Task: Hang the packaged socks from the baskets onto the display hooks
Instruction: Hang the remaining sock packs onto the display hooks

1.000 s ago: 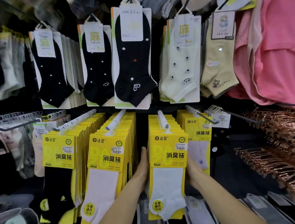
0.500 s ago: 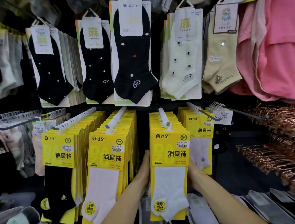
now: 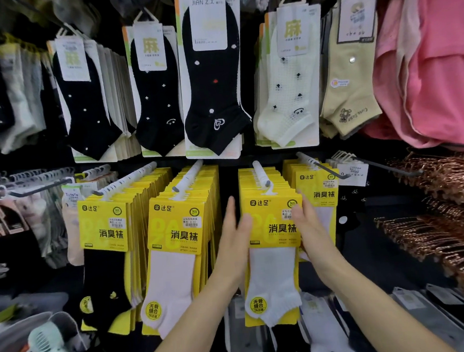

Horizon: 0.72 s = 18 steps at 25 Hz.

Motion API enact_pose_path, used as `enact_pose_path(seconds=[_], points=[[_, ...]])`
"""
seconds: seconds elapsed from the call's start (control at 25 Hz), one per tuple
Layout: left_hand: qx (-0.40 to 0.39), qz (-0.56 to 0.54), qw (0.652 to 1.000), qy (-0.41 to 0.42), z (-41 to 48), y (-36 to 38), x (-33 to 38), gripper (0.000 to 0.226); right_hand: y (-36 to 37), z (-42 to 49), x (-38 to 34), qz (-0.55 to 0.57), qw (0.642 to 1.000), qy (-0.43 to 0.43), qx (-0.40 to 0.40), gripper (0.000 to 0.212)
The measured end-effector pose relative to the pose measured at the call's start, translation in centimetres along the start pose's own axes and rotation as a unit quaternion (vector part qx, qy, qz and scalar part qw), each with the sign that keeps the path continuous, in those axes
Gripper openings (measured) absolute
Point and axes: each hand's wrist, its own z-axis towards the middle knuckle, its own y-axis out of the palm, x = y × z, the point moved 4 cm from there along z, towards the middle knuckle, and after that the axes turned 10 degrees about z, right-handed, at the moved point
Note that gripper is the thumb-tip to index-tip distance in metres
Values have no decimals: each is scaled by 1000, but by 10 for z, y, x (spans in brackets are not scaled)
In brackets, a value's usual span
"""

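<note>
A yellow-carded pack of white socks (image 3: 274, 272) hangs at the front of a full stack on a white display hook (image 3: 261, 173). My left hand (image 3: 232, 242) holds the pack's left edge, fingers straight up along the side and thumb over the yellow card. At the right edge my right hand (image 3: 308, 228) grips the card, its thumb and fingertips on the front. No basket is in view.
Similar yellow packs fill the neighbouring hooks, white socks (image 3: 174, 263) and black socks (image 3: 105, 269) to the left. Black and cream socks hang in the row above. Copper hangers (image 3: 439, 215) stick out at right, pink clothing (image 3: 438, 62) above them. A small fan (image 3: 54, 348) lies at lower left.
Both hands have slid up from the sock part of the stack to the yellow card, and their thumbs have come round onto its front.
</note>
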Motion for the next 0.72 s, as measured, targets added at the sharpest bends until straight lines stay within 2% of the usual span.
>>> enact_pose_path(seconds=[0.12, 0.36, 0.52, 0.6, 0.72], points=[[-27, 28, 998, 48, 0, 10, 9, 59, 13, 1, -6, -15, 998, -56, 8, 58], [-15, 51, 998, 43, 8, 13, 19, 55, 15, 13, -10, -52, 997, -45, 33, 61], [-18, 54, 998, 22, -11, 5, 26, 61, 12, 1, -13, -44, 997, -30, 58, 66], [-17, 52, 998, 34, -30, -8, 32, 60, 9, -14, -19, -50, 992, -62, 94, 70], [13, 70, 994, 88, -55, -45, 47, 42, 17, -41, -26, -71, 981, -130, 123, 58]])
